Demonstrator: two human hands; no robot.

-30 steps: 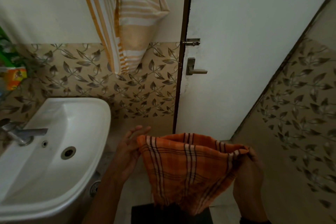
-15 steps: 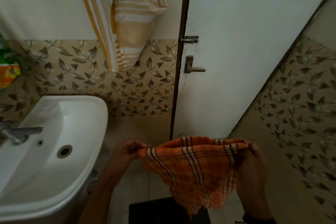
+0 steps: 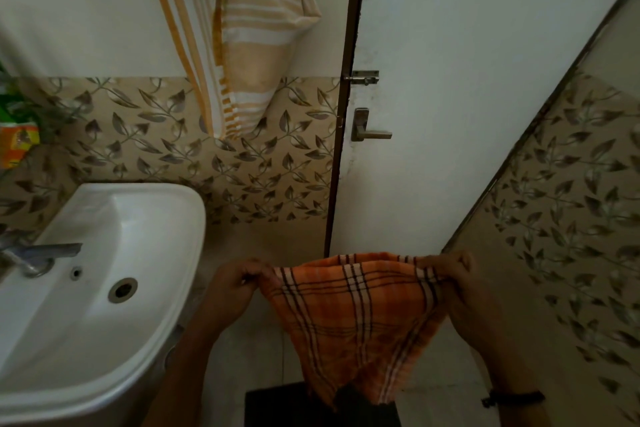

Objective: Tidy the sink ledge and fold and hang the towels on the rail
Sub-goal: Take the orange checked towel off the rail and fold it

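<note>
Orange checked towel point(image 3: 353, 319) is held stretched between both hands, one top corner pinched by left hand point(image 3: 230, 289), the other by right hand point(image 3: 457, 282). Striped towel point(image 3: 242, 38) is hung well above the hands; sink point(image 3: 104, 288) is just left of the left hand.

Small home bathroom: white wash basin point(image 3: 166, 204) with a metal tap point(image 3: 45, 253) and drain hole point(image 3: 122, 289) just left of the left hand point(image 3: 235, 284), and a leaf-pattern tile band point(image 3: 242, 163) on the wall beyond it with plain paint above. Past both hands is a white door point(image 3: 467, 80) in a dark frame point(image 3: 341, 149) with a slide bolt point(image 3: 362, 77) and lever handle point(image 3: 369, 130); more leaf tiles point(image 3: 571, 218) run down the wall right of the right hand point(image 3: 450, 274). Towels too: a striped towel point(image 3: 256, 28) hangs high above the left hand, an orange checked towel point(image 3: 353, 315) is pinched between both hands, with tiled floor point(image 3: 263, 350) and a dark mat point(image 3: 287, 406) below them.
</note>
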